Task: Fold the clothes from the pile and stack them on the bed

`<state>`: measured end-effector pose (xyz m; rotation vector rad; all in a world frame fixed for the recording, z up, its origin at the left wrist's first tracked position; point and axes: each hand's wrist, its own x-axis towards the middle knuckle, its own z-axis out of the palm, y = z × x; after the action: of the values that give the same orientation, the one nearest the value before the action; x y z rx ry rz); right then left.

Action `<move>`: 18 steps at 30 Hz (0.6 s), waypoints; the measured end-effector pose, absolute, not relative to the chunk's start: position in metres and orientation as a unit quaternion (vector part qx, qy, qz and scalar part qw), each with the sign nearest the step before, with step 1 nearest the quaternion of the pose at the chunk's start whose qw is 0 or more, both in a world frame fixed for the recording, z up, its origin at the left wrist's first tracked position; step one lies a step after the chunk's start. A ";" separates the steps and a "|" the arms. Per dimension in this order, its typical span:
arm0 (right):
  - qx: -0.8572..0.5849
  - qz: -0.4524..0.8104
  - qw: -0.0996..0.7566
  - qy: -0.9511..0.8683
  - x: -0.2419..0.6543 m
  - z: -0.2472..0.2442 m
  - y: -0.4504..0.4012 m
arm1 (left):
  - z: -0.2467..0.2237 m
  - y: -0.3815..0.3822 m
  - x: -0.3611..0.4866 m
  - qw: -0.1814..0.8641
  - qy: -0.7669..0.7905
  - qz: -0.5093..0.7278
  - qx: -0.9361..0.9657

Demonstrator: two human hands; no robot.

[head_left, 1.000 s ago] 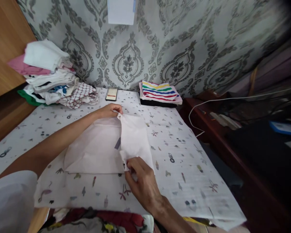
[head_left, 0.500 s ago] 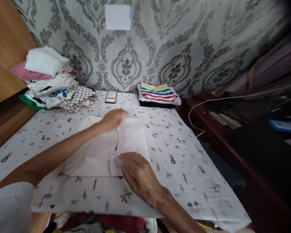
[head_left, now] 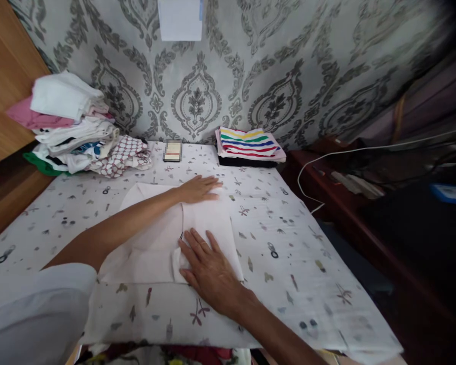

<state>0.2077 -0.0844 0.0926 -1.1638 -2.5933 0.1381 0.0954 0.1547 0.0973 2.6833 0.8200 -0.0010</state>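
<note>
A pale, almost white garment [head_left: 152,230] lies partly folded on the table, its right side turned over toward the middle. My left hand [head_left: 200,189] rests flat on the far edge of the folded part, fingers spread to the right. Closer to me, my right hand [head_left: 211,268] presses palm down on the near part of the fold, fingers apart. Small dark marks show beside its fingertips. Neither hand grips the cloth. What kind of garment it is, I cannot tell.
A tall heap of clothes [head_left: 72,126] stands at the back left. Folded striped clothes [head_left: 249,144] lie at the back right, with a small box [head_left: 173,151] between. A patterned sheet [head_left: 273,294] covers the table. Right of it, a white cable [head_left: 342,152] crosses a dark red desk [head_left: 327,185].
My left hand has slid right along the far edge and its fingers have spread. My right hand has flattened onto the fold, its fingers opening out. The view has shifted slightly.
</note>
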 end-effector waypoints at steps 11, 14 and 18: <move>-0.695 0.023 0.270 -0.666 0.267 0.081 -0.123 | 0.113 0.184 0.089 0.242 0.386 0.027 0.890; -0.705 0.070 0.232 -0.667 0.263 0.086 -0.116 | 0.122 0.189 0.090 0.303 0.368 -0.011 0.879; -0.705 0.183 0.278 -0.627 0.264 0.099 -0.110 | 0.133 0.187 0.091 0.364 0.343 0.002 0.866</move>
<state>0.2639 -0.1095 0.0986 -1.8920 -1.6818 0.4901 0.0911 0.1873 0.1329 2.2281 0.8823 0.0051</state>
